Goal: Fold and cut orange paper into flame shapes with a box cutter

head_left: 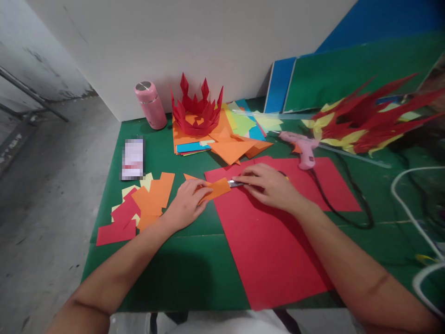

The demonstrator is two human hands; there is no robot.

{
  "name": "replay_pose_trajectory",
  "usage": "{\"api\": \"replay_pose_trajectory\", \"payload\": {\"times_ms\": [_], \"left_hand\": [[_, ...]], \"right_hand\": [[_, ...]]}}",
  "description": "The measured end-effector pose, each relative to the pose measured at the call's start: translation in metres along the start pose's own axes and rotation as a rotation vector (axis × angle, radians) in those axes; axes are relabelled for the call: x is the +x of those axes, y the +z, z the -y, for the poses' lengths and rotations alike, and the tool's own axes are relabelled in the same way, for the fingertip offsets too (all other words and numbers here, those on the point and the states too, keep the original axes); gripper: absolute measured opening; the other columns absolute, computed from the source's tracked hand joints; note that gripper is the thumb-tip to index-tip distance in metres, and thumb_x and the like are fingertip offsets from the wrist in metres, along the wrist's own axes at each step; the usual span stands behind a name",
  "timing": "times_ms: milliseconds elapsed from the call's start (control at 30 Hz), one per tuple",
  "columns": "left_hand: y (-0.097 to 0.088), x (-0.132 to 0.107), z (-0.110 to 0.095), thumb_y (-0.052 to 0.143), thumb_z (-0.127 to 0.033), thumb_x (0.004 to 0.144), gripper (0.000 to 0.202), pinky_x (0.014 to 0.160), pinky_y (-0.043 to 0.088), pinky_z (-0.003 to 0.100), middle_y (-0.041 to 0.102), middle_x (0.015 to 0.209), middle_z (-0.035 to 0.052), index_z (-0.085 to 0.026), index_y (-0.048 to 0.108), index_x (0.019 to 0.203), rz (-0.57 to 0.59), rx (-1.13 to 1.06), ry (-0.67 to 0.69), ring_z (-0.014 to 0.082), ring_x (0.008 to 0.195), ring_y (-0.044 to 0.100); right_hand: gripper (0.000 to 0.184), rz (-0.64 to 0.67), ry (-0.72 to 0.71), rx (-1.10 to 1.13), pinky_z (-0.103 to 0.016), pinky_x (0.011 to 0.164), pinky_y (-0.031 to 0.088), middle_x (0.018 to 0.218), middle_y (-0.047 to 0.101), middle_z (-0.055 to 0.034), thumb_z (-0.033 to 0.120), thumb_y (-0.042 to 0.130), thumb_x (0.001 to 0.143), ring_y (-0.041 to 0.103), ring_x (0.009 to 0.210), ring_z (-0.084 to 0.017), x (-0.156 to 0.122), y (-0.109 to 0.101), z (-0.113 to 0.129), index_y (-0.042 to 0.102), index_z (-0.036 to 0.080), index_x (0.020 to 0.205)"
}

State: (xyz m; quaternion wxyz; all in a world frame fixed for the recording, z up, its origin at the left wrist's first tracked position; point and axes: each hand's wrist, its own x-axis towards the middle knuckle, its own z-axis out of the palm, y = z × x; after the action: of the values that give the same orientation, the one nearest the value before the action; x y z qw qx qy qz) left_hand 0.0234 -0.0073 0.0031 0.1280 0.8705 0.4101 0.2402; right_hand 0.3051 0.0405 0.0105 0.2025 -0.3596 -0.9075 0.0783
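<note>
From my remote seat I find the orange paper strip (220, 187) mid-desk, its left end pinched by the left hand (187, 202). The right hand (266, 185) pinches a metal-tipped tool (235, 183) — tip at the strip's right end. From the strip, I have a large red sheet (278, 260) toward five o'clock, paper cutouts (153, 195) at nine, a red paper crown (196, 127) near eleven and a pink glue gun (307, 150) at two — all on the green desk (167, 283).

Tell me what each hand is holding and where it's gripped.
Left hand: orange rectangular paper strip, near its left end. Right hand: slim metal-tipped tool, just behind its tip.
</note>
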Motion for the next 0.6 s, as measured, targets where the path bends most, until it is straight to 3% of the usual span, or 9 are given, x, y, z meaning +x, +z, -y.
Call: {"api": "replay_pose_trajectory", "payload": {"times_ms": [233,467,600], "left_hand": [[0.0022,0.0002,0.0036,0.046,-0.023,0.095,0.026,0.100,0.048,0.048,0.057,0.120,0.0137,-0.016,0.057,0.117,0.015,-0.053,-0.050,0.0260,0.115,0.055],[0.0084,0.0001,0.0082,0.036,-0.009,0.096,0.029,0.098,0.051,0.046,0.064,0.114,0.0122,-0.015,0.059,0.112,-0.066,-0.045,-0.006,0.0216,0.108,0.061],[0.0081,-0.0005,0.0093,0.036,-0.007,0.095,0.033,0.098,0.052,0.046,0.064,0.116,0.0112,-0.017,0.061,0.115,-0.040,-0.042,-0.034,0.0212,0.110,0.061]], "right_hand": [[0.030,0.033,-0.012,0.017,-0.038,0.076,0.047,0.102,0.067,-0.0100,0.029,0.047,0.096,0.059,0.092,-0.024,0.0003,0.0022,0.0001,0.072,0.026,0.113],[0.031,0.030,-0.018,0.047,-0.036,0.075,0.047,0.098,0.066,-0.0096,0.029,0.045,0.098,0.057,0.089,-0.022,-0.0005,0.0078,-0.0037,0.072,0.026,0.114],[0.031,0.044,-0.031,0.078,-0.034,0.072,0.046,0.096,0.065,-0.0089,0.028,0.045,0.099,0.056,0.086,-0.021,0.0002,0.0058,-0.0052,0.072,0.028,0.114]]}}
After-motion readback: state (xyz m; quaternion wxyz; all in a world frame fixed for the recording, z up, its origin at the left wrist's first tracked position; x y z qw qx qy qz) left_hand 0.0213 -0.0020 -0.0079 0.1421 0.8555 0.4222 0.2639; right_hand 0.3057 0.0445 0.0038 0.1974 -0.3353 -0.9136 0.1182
